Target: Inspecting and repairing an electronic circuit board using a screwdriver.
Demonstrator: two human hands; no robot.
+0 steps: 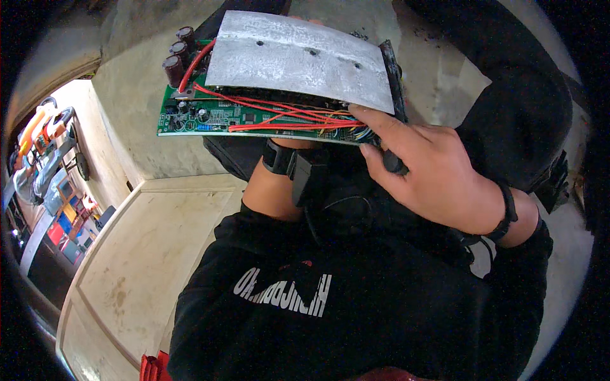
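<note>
A green circuit board [210, 120] is held up in front of me, with red and thin coloured wires [279, 108] along its near side. A grey metal plate [298, 57] with several holes covers much of it. My left hand [295, 144] holds the board from beneath; its palm is hidden, and a bit of fingertip shows past the plate's far edge. My right hand [426, 165] grips the board's near right corner, index finger by the plate and wires, thumb below. A black rounded end [394, 164] pokes out between its fingers; what it belongs to is hidden.
Large brown capacitors [173, 70] rise at the board's left end. A pale panel [146, 247] with a raised rim lies to my left. Farther left are cluttered tools and boxes [67, 222]. A red item [154, 367] sits at the lower edge.
</note>
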